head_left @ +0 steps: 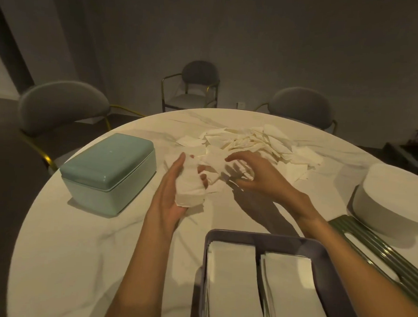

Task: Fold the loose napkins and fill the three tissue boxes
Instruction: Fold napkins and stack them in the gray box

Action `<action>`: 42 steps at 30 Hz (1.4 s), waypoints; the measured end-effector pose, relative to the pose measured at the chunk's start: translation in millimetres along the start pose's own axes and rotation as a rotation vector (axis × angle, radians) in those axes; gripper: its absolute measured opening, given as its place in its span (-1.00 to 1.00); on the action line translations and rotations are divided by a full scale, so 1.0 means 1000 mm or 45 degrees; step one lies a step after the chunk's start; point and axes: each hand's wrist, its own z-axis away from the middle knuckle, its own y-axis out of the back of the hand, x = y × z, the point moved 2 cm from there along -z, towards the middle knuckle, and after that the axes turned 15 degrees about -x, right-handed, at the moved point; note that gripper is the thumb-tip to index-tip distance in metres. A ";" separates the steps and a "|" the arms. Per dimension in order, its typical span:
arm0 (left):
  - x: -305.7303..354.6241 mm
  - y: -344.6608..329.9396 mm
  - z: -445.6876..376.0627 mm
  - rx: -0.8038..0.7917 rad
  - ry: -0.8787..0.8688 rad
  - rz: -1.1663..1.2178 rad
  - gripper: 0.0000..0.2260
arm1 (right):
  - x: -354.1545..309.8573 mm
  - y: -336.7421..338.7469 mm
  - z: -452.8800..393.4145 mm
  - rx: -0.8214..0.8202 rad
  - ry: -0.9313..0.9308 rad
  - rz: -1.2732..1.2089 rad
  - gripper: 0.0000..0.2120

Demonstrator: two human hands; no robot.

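Note:
A heap of loose white napkins lies on the far middle of the round white table. My left hand holds a small stack of folded napkins, its fingers curled round them. My right hand hovers over the near edge of the heap, fingers curled and spread, with nothing clearly held. A closed mint-green tissue box stands at the left. Directly before me an open grey box holds two rows of folded napkins. A white oval box sits at the right.
A green ribbed lid or tray lies at the right, between the grey box and the white box. Three grey chairs with gold frames stand round the far side of the table. The room is dim.

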 end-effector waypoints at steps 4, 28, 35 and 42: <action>0.006 0.013 0.001 0.055 -0.072 0.026 -0.52 | 0.007 -0.020 -0.034 -0.327 0.012 0.367 -0.29; -0.002 0.002 -0.002 0.040 -0.002 -0.158 -0.78 | -0.028 0.031 0.002 -0.010 0.035 -0.673 -0.81; -0.012 -0.001 -0.001 0.050 -0.028 -0.476 -0.73 | -0.025 0.043 0.012 -0.252 0.040 -0.900 -0.44; -0.029 -0.034 -0.003 -0.210 0.090 -0.215 -0.54 | -0.027 0.035 0.008 -0.259 0.066 -0.680 -0.68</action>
